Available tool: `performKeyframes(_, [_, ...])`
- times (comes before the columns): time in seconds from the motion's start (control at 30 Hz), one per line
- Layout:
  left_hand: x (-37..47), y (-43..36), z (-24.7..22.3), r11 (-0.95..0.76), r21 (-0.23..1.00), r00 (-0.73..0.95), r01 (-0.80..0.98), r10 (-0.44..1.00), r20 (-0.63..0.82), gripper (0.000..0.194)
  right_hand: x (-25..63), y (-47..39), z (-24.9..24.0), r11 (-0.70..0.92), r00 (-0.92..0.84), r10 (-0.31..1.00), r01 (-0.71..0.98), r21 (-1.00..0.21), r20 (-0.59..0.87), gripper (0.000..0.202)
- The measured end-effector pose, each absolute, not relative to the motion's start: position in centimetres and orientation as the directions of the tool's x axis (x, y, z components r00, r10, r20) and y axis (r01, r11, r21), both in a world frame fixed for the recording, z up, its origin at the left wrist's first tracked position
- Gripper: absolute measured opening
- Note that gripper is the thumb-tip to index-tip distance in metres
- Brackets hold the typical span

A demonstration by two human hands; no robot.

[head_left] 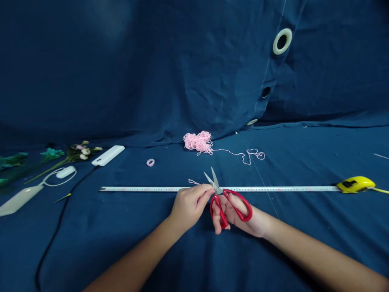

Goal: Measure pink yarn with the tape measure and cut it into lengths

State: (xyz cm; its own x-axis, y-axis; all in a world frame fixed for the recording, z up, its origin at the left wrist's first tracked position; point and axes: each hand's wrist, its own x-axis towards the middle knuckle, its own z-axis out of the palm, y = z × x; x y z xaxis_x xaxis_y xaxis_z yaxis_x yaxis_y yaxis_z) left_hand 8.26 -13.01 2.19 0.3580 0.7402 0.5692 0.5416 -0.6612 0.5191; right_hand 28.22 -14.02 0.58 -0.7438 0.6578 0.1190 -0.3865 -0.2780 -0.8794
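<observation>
My right hand (232,213) is closed through the handles of red-handled scissors (238,205), whose blades stand apart and point up and away. Close beside the blades, my left hand (191,202) pinches a pink yarn strand (193,182). Its loose end shows beyond the knuckles, and a bit of it lies between the blades by my fingertips. Beneath both hands runs the pulled-out tape of a yellow tape measure (355,184), stretched across the cloth. Farther back lies a loose heap of pink yarn (198,142) with a tail trailing right.
A small ring of pink yarn (150,162) lies left of the heap. At the left are artificial flowers (85,152), a white power strip (108,155) with a black cable (60,219), and a yellow cable tie (63,198). A dark blue curtain (136,73) hangs behind.
</observation>
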Motion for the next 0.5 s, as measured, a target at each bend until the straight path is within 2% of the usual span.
performKeyframes(0.13, [8.33,-13.13,2.39,-0.632,0.519,0.339,0.576,0.762,0.552,0.017,28.11,-14.35,0.88,-0.248,-0.715,0.685,-0.408,-0.879,0.139,0.068])
performKeyframes(0.33, [7.85,-12.38,3.00,-0.521,0.623,0.229,0.583,0.842,0.489,0.022,27.81,-14.88,0.85,-0.296,-0.726,0.663,-0.478,-0.827,0.182,0.078])
performKeyframes(0.5, [8.20,-12.96,2.86,-0.593,0.596,0.356,0.541,0.804,0.476,0.023,27.47,-14.78,0.55,-0.328,-0.733,0.655,-0.492,-0.807,0.181,0.082])
